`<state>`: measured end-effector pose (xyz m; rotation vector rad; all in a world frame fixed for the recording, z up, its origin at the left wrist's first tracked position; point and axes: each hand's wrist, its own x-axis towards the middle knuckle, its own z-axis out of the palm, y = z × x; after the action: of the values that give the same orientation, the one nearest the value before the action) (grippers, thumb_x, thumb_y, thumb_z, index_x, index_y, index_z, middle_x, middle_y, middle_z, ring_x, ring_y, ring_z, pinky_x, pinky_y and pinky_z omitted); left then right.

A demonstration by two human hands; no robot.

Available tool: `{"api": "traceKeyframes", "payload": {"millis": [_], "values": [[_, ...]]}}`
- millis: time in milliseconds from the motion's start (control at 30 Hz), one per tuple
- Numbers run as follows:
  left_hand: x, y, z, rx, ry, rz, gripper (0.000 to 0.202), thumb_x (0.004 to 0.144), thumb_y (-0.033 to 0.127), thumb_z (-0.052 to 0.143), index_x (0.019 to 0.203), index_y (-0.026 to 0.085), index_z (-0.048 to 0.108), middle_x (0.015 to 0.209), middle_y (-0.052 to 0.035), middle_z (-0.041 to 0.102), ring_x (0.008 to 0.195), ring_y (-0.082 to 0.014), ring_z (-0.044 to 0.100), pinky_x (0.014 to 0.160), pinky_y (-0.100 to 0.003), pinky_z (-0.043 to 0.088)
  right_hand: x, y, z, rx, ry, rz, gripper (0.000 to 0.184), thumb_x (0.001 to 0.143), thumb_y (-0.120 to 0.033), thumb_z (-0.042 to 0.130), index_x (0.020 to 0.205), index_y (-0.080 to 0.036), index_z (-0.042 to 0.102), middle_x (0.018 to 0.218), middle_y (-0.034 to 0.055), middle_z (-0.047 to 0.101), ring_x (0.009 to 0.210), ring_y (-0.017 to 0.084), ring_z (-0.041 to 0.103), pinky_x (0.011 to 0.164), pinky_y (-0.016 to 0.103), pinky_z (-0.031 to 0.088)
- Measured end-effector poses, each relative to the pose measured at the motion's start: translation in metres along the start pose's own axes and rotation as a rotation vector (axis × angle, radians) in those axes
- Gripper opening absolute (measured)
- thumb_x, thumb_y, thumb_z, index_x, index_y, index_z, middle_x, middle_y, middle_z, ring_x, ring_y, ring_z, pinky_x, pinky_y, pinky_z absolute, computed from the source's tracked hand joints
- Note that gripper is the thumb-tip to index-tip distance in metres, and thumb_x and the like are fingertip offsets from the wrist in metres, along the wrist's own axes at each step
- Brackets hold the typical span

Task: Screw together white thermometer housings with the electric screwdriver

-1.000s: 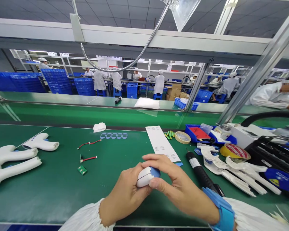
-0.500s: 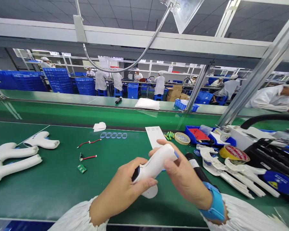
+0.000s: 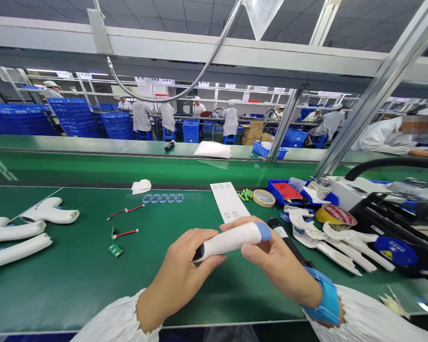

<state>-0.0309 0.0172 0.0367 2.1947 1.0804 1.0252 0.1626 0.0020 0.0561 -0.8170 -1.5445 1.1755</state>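
Observation:
Both my hands hold a white plastic handle-shaped housing (image 3: 230, 242) with a blue end, lying almost level above the green bench. My left hand (image 3: 187, 273) grips its dark-marked end, and my right hand (image 3: 276, 261) pinches the blue end between thumb and fingers. The lower part of the housing is hidden behind my fingers. Just beyond my right hand lies a black cylinder (image 3: 284, 236). A white printed sheet (image 3: 228, 202) lies beyond my hands, and a small green circuit board (image 3: 115, 250) lies to their left. A blue strap (image 3: 323, 297) circles my right wrist.
Red-wired leads (image 3: 124, 212) and blue rings (image 3: 163, 198) lie on the bench. White housings (image 3: 48, 212) lie at left, more (image 3: 328, 242) at right beside a blue tray (image 3: 285, 192) and tape rolls (image 3: 335, 215). A co-worker (image 3: 381, 137) sits beyond the glass.
The housing has turned in my hands, from an end-on view to a long, nearly level bar. Its wide part has gone out of sight. My right hand now pinches the blue end.

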Motion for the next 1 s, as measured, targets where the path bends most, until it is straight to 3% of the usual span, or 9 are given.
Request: {"api": "traceKeyframes", "payload": {"millis": [100, 200, 300, 433, 567, 633, 733, 833, 1000], "values": [[-0.007, -0.02, 0.005, 0.246, 0.061, 0.286, 0.029, 0.086, 0.021, 0.055, 0.114, 0.025, 0.054, 0.11, -0.0028, 0.065, 0.102, -0.0213, 0.057, 0.095, -0.037, 0.041, -0.025, -0.001, -0.016, -0.316, -0.043, 0.04, 0.033, 0.079, -0.031, 0.066, 0.111, -0.026, 0.06, 0.114, 0.0048, 0.062, 0.102, 0.022, 0.058, 0.089, 0.034, 0.048], [-0.014, -0.041, 0.017, 0.457, 0.046, 0.515, 0.039, 0.086, 0.008, 0.046, 0.122, 0.024, 0.052, 0.115, -0.0042, 0.064, 0.108, -0.0232, 0.056, 0.1, -0.041, 0.039, -0.05, 0.003, -0.045, -0.646, -0.12, 0.045, 0.032, 0.082, -0.025, 0.063, 0.113, -0.026, 0.059, 0.11, 0.0038, 0.064, 0.097, 0.021, 0.061, 0.086, 0.032, 0.052], [-0.018, -0.055, 0.026, 0.599, 0.024, 0.601, 0.041, 0.087, 0.004, 0.039, 0.122, 0.021, 0.053, 0.114, -0.0046, 0.064, 0.108, -0.0246, 0.056, 0.098, -0.042, 0.042, -0.067, 0.011, -0.091, -1.113, -0.087, -0.137, 0.026, 0.088, -0.017, 0.048, 0.112, -0.02, 0.058, 0.105, 0.0095, 0.065, 0.093, 0.023, 0.062, 0.08, 0.038, 0.055], [-0.02, -0.061, 0.03, 0.729, -0.019, 0.631, 0.041, 0.086, 0.001, 0.036, 0.118, 0.017, 0.056, 0.115, -0.0055, 0.063, 0.109, -0.025, 0.055, 0.1, -0.042, 0.04, -0.074, 0.021, -0.138, -1.719, -0.284, -0.327, 0.064, 0.068, 0.012, 0.031, 0.121, -0.018, 0.052, 0.115, 0.0163, 0.06, 0.099, 0.031, 0.06, 0.072, 0.048, 0.055], [-0.024, -0.061, 0.03, 0.785, -0.051, 0.667, 0.037, 0.088, 0.005, 0.037, 0.116, 0.018, 0.056, 0.115, -0.0051, 0.063, 0.108, -0.0247, 0.056, 0.102, -0.043, 0.035, -0.066, 0.027, -0.144, -1.757, -0.548, -0.361, 0.055, 0.072, 0.01, 0.037, 0.115, -0.018, 0.055, 0.123, 0.0175, 0.055, 0.109, 0.031, 0.055, 0.079, 0.049, 0.054], [-0.025, -0.059, 0.029, 0.779, -0.035, 0.666, 0.028, 0.09, 0.013, 0.043, 0.113, 0.019, 0.057, 0.113, -0.0042, 0.064, 0.106, -0.0231, 0.057, 0.105, -0.041, 0.033, -0.064, 0.028, -0.143, -1.675, -0.544, -0.377, 0.046, 0.077, 0.006, 0.038, 0.111, -0.018, 0.057, 0.12, 0.0161, 0.057, 0.109, 0.029, 0.055, 0.082, 0.048, 0.052], [-0.025, -0.055, 0.024, 0.74, -0.032, 0.684, 0.025, 0.089, 0.032, 0.052, 0.109, 0.019, 0.06, 0.11, -0.0044, 0.066, 0.103, -0.0212, 0.059, 0.107, -0.037, 0.031, -0.064, 0.024, -0.144, -1.444, -0.304, -0.334, 0.043, 0.081, 0.0, 0.04, 0.116, -0.022, 0.053, 0.122, 0.0137, 0.055, 0.111, 0.027, 0.053, 0.085, 0.045, 0.05], [-0.02, -0.052, 0.017, 0.701, -0.039, 0.668, 0.031, 0.086, 0.035, 0.057, 0.112, 0.019, 0.059, 0.113, -0.0057, 0.063, 0.107, -0.021, 0.057, 0.108, -0.036, 0.031, -0.055, 0.011, -0.145, -1.093, 0.109, -0.344, 0.038, 0.08, -0.011, 0.055, 0.114, -0.028, 0.051, 0.121, 0.0076, 0.054, 0.11, 0.023, 0.052, 0.092, 0.041, 0.045], [-0.009, -0.054, 0.016, 0.672, 0.007, 0.689, 0.028, 0.085, 0.027, 0.056, 0.112, 0.02, 0.059, 0.117, -0.006, 0.06, 0.112, -0.0212, 0.053, 0.102, -0.035, 0.038, 0.017, -0.01, -0.146, -0.077, 0.808, -0.486, 0.039, 0.071, -0.029, 0.064, 0.106, -0.025, 0.048, 0.08, -0.0013, 0.065, 0.09, 0.02, 0.061, 0.089, 0.041, 0.046]]}}
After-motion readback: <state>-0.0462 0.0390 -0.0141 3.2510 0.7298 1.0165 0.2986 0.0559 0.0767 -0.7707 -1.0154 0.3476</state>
